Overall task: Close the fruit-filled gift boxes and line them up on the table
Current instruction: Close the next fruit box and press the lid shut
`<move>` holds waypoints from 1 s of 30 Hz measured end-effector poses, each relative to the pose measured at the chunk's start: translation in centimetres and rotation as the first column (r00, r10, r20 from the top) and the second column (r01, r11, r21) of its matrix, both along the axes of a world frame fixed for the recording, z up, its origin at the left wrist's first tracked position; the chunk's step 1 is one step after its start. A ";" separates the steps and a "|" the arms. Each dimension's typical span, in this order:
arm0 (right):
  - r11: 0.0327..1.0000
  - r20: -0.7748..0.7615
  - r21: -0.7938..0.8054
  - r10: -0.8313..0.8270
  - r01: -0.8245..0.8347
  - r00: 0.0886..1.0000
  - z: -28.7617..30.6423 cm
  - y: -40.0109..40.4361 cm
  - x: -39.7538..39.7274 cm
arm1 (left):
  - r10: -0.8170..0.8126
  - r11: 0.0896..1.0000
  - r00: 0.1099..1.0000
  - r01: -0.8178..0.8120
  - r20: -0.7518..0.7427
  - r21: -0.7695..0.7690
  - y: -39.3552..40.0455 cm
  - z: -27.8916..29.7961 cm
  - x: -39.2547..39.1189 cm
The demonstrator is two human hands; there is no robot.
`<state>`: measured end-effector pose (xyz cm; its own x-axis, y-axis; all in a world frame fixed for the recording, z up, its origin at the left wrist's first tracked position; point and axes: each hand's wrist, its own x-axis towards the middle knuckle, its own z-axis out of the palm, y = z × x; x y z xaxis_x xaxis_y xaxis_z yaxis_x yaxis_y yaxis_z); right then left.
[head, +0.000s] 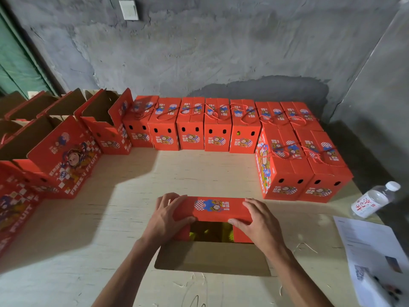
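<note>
One head-worn wide-angle view, looking forward and down, close over the table (93, 218), wall filling the frame's top.

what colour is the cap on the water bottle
White, on the water bottle lying at the right in the head view.
</note>
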<state>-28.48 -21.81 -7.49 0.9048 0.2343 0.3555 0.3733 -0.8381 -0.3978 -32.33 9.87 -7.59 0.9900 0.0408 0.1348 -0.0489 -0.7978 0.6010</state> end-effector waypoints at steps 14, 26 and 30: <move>0.982 0.172 -0.182 0.077 -0.045 0.982 0.5 0.3 0.9 | -0.099 0.994 0.986 0.105 -0.132 0.043 0.8 -0.3 1.6; 0.991 0.121 -0.090 0.109 -0.098 0.987 -0.4 -0.8 0.0 | -0.123 0.990 0.982 0.131 -0.142 0.051 -0.2 0.3 0.4; 0.988 0.139 -0.047 0.155 -0.150 0.978 -0.9 -1.5 0.1 | -0.190 0.967 0.966 0.214 -0.174 0.136 0.1 0.0 0.2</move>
<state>-28.37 -23.32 -8.40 0.7986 0.3805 0.4663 0.5482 -0.7796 -0.3027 -32.17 10.02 -7.54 0.9846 -0.1712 -0.0348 -0.1329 -0.8636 0.4863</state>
